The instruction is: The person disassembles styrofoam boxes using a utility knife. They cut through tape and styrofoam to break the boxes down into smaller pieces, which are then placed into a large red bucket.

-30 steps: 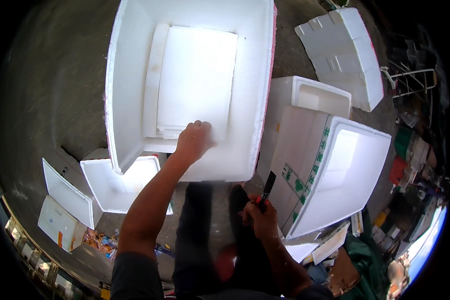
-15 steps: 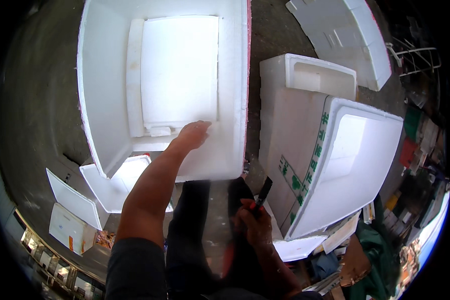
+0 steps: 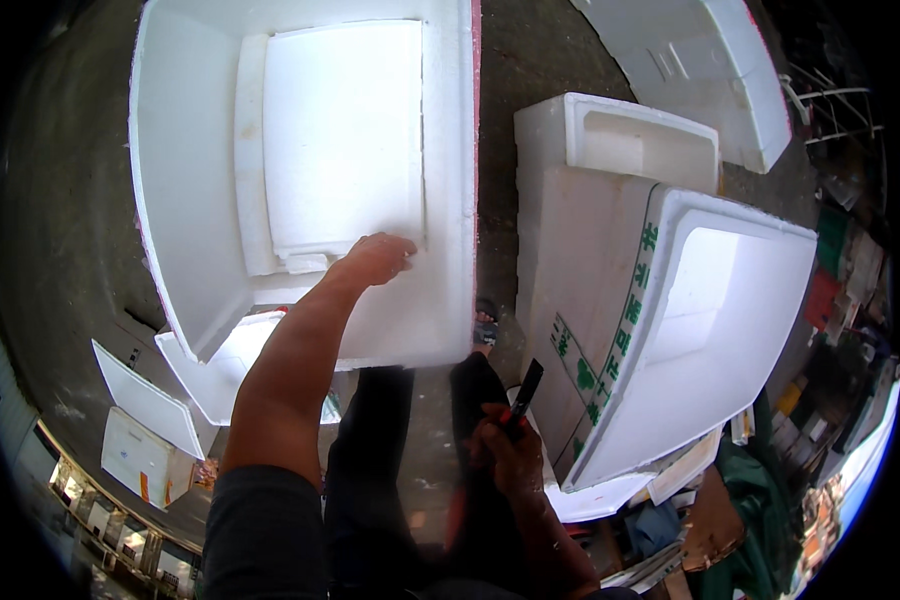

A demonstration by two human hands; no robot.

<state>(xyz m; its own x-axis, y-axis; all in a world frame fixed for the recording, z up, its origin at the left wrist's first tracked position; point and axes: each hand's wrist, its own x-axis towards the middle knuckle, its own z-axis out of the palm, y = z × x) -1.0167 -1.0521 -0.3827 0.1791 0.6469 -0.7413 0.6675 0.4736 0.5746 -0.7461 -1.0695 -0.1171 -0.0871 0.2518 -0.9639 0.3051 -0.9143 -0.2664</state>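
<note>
My left hand (image 3: 375, 259) reaches into a large white foam box (image 3: 405, 320), its fingers curled together by the lower right corner of a flat white foam sheet (image 3: 345, 135). Whatever the fingers hold, if anything, is hidden. Beside that hand, a small foam piece (image 3: 305, 263) lies at the sheet's lower edge, and a foam strip (image 3: 253, 150) runs along the sheet's left side. Low in front of my body, my right hand (image 3: 510, 455) is closed round a utility knife (image 3: 523, 402). Its dark blade points up, and some red shows on the handle.
To the right, a foam box with green printed tape (image 3: 620, 330) lies with its opening facing right. Another foam box (image 3: 642, 142) stands behind it, and a third (image 3: 685, 75) is at the far right. Smaller foam boxes (image 3: 150, 400) stand at lower left. A green cloth (image 3: 750, 500) lies among scraps.
The large foam box and my left hand appear shifted slightly left in view. My left fingers have curled in more at the sheet's corner. My right hand keeps hold of the knife.
</note>
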